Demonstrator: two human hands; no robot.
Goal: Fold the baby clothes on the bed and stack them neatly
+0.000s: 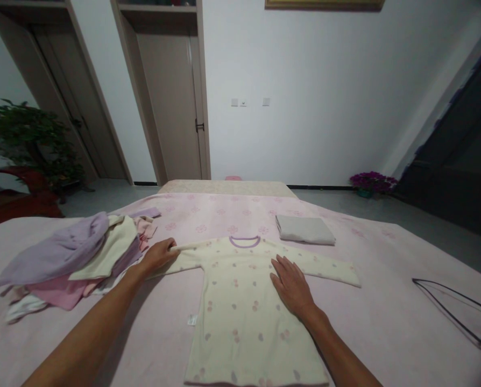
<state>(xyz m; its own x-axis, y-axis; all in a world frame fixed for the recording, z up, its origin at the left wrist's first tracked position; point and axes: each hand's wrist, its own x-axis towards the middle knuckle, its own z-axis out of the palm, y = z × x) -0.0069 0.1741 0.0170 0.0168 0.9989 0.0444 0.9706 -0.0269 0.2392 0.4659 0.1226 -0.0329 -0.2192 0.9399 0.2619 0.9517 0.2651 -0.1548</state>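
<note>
A cream long-sleeved shirt with small flower prints and a purple neckline lies flat, spread out on the pink bed cover. My left hand is closed on the end of its left sleeve, pinching the cuff. Flat on the shirt's chest, near the right shoulder, rests my right hand with fingers stretched out. The right sleeve extends straight out to the right.
A loose pile of purple, cream and pink clothes lies at the left. A folded grey-beige garment sits beyond the shirt. A clear bag with dark edging lies at the right. Doors, a plant and floor lie beyond the bed.
</note>
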